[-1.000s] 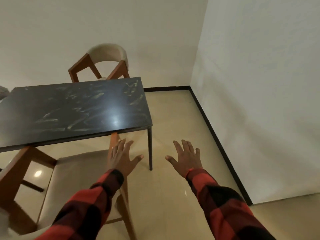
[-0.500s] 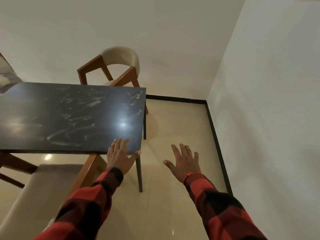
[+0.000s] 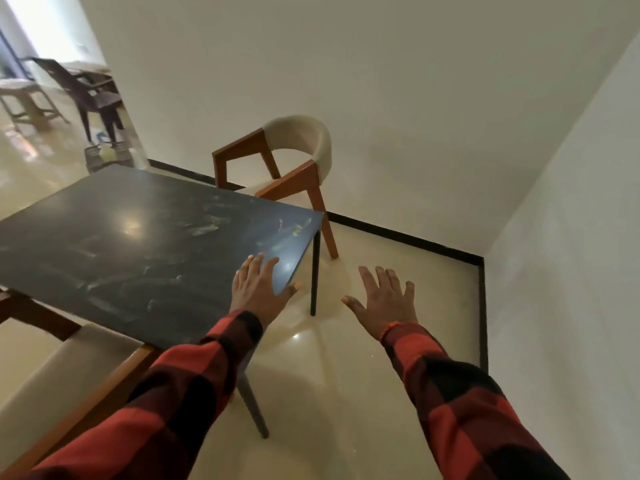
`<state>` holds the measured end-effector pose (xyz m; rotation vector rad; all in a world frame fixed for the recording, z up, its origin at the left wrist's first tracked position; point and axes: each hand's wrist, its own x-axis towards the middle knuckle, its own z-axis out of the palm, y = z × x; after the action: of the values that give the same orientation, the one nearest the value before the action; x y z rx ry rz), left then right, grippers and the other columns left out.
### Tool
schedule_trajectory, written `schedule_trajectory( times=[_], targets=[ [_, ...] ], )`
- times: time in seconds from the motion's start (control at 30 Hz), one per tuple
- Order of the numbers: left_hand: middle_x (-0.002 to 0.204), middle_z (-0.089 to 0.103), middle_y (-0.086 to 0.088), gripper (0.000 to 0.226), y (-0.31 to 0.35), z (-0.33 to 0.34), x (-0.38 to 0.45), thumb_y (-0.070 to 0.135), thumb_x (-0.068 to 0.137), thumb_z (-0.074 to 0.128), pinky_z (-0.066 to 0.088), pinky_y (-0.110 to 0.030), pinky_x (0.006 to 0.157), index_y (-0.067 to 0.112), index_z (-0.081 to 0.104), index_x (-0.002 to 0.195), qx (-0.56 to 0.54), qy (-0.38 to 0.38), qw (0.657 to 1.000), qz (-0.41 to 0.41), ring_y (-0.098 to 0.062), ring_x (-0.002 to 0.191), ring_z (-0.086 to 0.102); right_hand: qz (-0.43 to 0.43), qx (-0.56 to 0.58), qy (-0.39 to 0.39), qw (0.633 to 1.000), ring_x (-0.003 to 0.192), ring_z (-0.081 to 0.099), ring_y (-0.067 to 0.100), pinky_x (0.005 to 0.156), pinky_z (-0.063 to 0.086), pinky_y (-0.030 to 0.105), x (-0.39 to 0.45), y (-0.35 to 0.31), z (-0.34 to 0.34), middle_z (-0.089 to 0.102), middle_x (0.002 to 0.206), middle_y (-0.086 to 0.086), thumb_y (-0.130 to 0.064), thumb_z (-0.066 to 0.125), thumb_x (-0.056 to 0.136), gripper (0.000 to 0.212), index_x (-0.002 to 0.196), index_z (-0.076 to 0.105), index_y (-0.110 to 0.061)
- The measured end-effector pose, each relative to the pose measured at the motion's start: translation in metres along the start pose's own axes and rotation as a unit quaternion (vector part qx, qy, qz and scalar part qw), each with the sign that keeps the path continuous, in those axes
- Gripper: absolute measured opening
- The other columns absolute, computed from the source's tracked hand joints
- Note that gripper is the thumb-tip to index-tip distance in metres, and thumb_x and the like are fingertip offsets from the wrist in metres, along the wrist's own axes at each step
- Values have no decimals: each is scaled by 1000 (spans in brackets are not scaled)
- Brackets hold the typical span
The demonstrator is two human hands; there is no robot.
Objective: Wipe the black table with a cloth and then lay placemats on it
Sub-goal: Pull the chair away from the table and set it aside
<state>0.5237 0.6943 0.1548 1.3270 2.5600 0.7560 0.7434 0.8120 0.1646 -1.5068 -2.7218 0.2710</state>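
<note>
The black table fills the left half of the view, its dark top streaked with pale smears. My left hand is spread flat over the table's near right corner, fingers apart, holding nothing. My right hand hovers open above the floor just right of the table, palm down. Both arms wear red and black checked sleeves. No cloth or placemat shows in the view.
A wooden chair with a cream back stands at the table's far side by the wall. Another cream-seated chair sits at the near left. White walls meet in a corner on the right. A dark chair stands in the room beyond.
The view has swung left and moved closer, so the table now lies diagonally. My left hand has come from below the table edge to over its corner. Both hands stay open.
</note>
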Motion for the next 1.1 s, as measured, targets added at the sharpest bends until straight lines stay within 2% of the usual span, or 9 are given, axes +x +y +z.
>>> schedule_trajectory(
  times=[0.2,0.47,0.73,0.93,1.1],
  targets=[
    [166,24,-7,77,58,34,58,61,89,62,16,-45,126,25,38,153,-14,37,996,-85,-25,155,12,-71,-19,-34,997,155,11,29,121,11,62,99,68,-25,18,167,7,-70,32,96,76,159,12,-33],
    [164,28,-8,72,93,73,144,59,91,62,19,-46,125,24,42,151,-17,68,985,-156,-26,154,16,-149,-2,-27,988,154,16,28,120,14,62,244,105,-48,23,165,5,-68,36,97,74,158,15,-32],
    [164,27,-6,76,121,125,286,56,90,66,22,-45,124,23,38,153,-65,69,972,-214,-26,152,18,-166,-18,-69,984,155,14,27,121,14,60,396,147,-41,21,166,4,-70,32,96,76,159,12,-32],
    [162,28,-5,77,149,143,391,55,90,66,24,-48,123,22,37,153,-69,83,971,-216,-26,151,20,-171,-25,-53,983,154,16,25,121,16,60,526,170,-62,23,165,3,-71,31,96,76,159,14,-31],
    [163,27,-6,76,148,159,450,54,91,66,24,-49,123,22,36,154,-71,92,961,-252,-25,152,20,-204,-5,-60,977,154,17,24,122,16,59,617,167,-65,23,166,3,-70,33,96,75,159,14,-32]
  ],
)
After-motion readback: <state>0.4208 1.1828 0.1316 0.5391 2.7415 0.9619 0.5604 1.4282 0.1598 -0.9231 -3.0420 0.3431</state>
